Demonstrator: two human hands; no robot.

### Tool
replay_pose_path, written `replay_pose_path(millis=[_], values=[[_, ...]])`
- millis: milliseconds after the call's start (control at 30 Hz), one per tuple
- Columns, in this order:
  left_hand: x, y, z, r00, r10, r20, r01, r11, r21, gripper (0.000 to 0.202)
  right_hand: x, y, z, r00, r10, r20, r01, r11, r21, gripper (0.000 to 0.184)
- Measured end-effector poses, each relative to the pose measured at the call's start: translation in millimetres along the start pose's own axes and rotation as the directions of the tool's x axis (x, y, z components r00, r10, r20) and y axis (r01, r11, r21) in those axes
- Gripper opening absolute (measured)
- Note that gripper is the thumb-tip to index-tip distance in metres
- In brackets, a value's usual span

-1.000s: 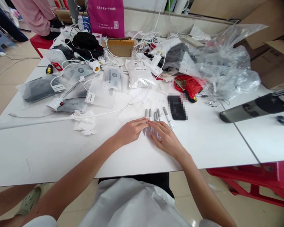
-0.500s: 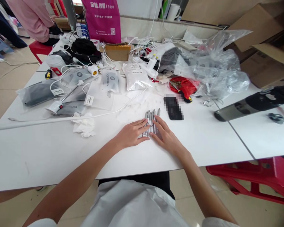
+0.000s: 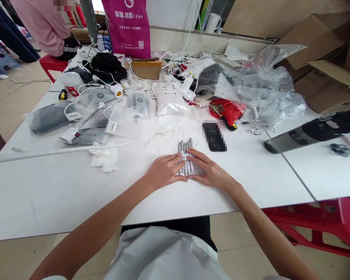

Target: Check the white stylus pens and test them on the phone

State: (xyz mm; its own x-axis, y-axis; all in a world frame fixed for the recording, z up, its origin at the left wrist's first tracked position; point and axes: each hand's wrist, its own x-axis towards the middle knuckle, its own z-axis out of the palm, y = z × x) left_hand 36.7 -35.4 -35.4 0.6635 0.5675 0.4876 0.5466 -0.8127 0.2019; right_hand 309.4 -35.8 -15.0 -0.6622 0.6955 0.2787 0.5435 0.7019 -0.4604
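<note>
Slim grey pens with pale bands (image 3: 186, 160) lie side by side on the white table (image 3: 76, 198), packed between both hands. Left hand (image 3: 163, 171): fingers against the pens' left side, thumb spread wide. Right hand (image 3: 213, 173): mirrored, thumbs almost meeting at the near ends. Change since a second ago: the outlying right-hand pen is drawn in, row narrower; judged, one compact group now. Count uncertain, fingers overlap. Farther: black rectangular slab (image 3: 214, 136), clear plastic bags (image 3: 268, 95). Room: magenta bag (image 3: 130, 31), red plastic stool (image 3: 348, 221).
</note>
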Motion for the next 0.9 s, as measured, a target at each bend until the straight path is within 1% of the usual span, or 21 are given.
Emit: replay_pose_path(millis=[100, 200, 400, 500, 667, 900], values=[[0.9, 0.4, 1.0, 1.000, 0.002, -0.018, -0.002, 1.000, 0.002, 0.066, 1.4, 0.8, 0.9, 0.999, -0.035, -0.039, 0.035, 0.999, 0.001, 0.070], [0.9, 0.0, 4.8, 1.000, -0.012, -0.022, 0.011, 1.000, -0.023, 0.061, 1.2, 2.1, 2.6, 0.996, -0.060, -0.070, 0.061, 0.998, 0.007, 0.066], [0.7, 1.9, 7.8, 0.999, -0.023, -0.040, 0.023, 1.000, -0.016, 0.049, -2.8, 1.0, 1.9, 0.996, -0.065, -0.067, 0.067, 0.998, 0.015, 0.067], [1.2, 3.2, 7.2, 0.998, -0.012, -0.062, 0.011, 1.000, -0.004, 0.045, -4.4, 0.5, 0.7, 0.996, -0.057, -0.069, 0.058, 0.998, 0.014, 0.063], [1.4, 2.9, 8.6, 0.997, 0.025, -0.076, -0.023, 0.999, 0.028, 0.048, -4.5, 1.3, 0.1, 0.998, -0.033, -0.057, 0.034, 0.999, 0.008, 0.061], [1.8, 2.8, 10.3, 0.995, 0.009, -0.099, -0.009, 1.000, -0.006, 0.048, -3.5, 4.6, 0.7, 0.994, -0.055, -0.090, 0.055, 0.998, -0.002, 0.060]])
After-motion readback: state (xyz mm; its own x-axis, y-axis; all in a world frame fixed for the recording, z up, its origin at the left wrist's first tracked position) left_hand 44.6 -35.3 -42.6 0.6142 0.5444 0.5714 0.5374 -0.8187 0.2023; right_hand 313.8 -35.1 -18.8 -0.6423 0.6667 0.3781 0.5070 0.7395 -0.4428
